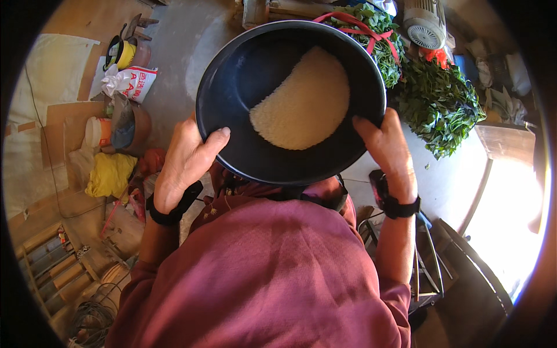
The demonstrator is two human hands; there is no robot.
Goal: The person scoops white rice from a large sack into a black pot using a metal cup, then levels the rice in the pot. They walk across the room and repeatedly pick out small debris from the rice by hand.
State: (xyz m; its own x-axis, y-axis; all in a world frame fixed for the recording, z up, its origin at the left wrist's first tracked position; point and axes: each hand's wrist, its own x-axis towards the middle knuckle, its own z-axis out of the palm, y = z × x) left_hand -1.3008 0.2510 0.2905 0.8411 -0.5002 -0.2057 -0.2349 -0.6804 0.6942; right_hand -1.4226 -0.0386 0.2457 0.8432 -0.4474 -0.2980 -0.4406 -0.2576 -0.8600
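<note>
A wide black pan [243, 87] with a pale rim is held up in front of my body. White grains that look like rice [307, 106] lie heaped in it, towards its right side, and bare dark surface shows on the left. My left hand [189, 150] grips the left rim, its thumb over the inside wall. On the opposite rim my right hand [385, 141] has the same hold, thumb inside. The fingers of both hands are hidden beneath the pan. Each wrist wears a black strap.
Leafy green bundles [441, 102] lie at the right, one tied with red ribbon [376, 37], near an electric motor [424, 26]. Along the left wall stand a white printed sack [135, 82], a white bucket [96, 131] and yellow cloth [112, 174]. A metal frame [428, 265] is at lower right.
</note>
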